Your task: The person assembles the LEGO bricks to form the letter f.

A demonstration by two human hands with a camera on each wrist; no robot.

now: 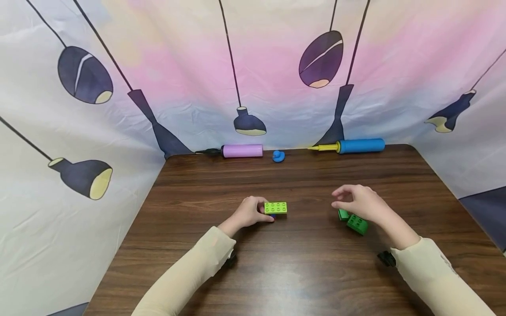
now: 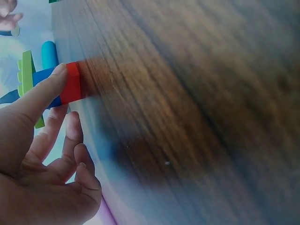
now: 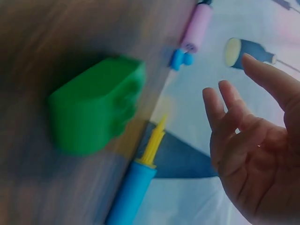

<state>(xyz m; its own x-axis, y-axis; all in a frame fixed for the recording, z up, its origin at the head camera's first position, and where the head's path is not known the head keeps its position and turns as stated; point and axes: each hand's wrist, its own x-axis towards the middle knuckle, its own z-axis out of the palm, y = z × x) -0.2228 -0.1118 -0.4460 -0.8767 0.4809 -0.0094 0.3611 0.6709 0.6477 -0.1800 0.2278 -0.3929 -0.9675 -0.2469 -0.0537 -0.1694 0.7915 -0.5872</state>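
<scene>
My left hand [image 1: 248,211] pinches a small stack of toy building bricks between thumb and fingers. On top of that stack is a lime green brick [image 1: 275,207] with studs facing up. Below it come a blue brick [image 2: 43,75] and, lowest, a red brick [image 2: 72,83] right at the tabletop. The right hand [image 1: 361,202] hovers with nothing in its grasp, fingers loosely bent and thumb apart. Just under it, a dark green brick [image 1: 357,224] with a rounded end lies beside another green brick [image 1: 343,214], partly hidden by the hand.
Along the back edge of the wooden table [image 1: 300,272] lie a purple hand pump [image 1: 243,151], a blue toy duck [image 1: 278,156] and a blue hand pump [image 1: 361,145] with a yellow nozzle. A cloth printed with lamps [image 1: 189,79] hangs behind the table.
</scene>
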